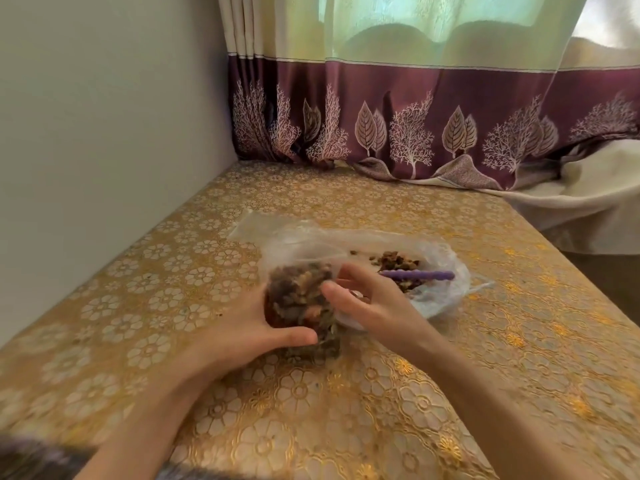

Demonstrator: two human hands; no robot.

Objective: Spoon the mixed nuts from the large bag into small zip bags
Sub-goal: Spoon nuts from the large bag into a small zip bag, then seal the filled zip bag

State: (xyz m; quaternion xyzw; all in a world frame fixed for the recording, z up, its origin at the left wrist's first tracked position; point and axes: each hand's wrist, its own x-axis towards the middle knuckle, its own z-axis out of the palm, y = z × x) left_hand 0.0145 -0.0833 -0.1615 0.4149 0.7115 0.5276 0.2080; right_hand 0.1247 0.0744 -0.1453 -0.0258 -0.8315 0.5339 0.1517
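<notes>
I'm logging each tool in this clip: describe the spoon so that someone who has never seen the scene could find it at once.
On the gold floral tablecloth, right of the two hands, lies an open large plastic bag with nuts in it. The spoon lies across its mouth, handle pointing right. It is the only purple thing among the brown nuts and clear plastic.

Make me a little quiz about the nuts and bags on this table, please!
1. True or false: the purple spoon lies in the large bag.
2. Which hand grips the filled small zip bag from below: A left, B right?
3. Fill in: empty zip bags lie flat on the table, ____ the large bag.

Key: 1 true. 2 A, the left hand; the right hand touches the bag's top. 3 beyond.
</notes>
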